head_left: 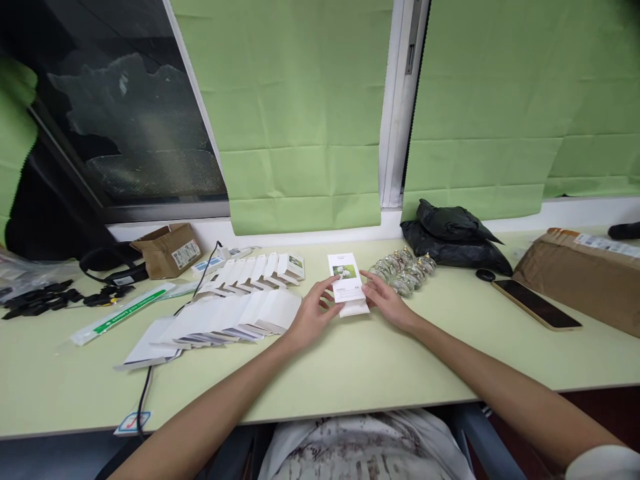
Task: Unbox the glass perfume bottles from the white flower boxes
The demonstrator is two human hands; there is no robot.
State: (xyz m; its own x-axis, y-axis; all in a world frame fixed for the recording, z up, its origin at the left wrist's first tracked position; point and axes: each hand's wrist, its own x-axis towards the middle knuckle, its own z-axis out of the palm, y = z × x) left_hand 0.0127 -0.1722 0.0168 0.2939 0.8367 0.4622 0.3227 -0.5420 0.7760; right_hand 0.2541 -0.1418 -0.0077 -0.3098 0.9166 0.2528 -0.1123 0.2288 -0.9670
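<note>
A small white paper box [349,295] with a flower picture on its front is between my two hands, its lower flap sticking out toward me. My left hand [315,310] grips its left side, thumb near the flap. Fingers of my right hand [385,300] press against its right edge. Left of my hands, flat white boxes [225,320] lie overlapped in a row. Behind them is a row of filled-out white boxes [255,272], one with the same kind of picture. Several round clear ornaments with gold tops [403,270] sit grouped just beyond my right hand.
A black plastic bag [455,240], a phone [537,305] and a large cardboard box [580,280] are at the right. An open small carton [170,252], a green-and-white packet [123,312] and a black cable [145,400] are at the left.
</note>
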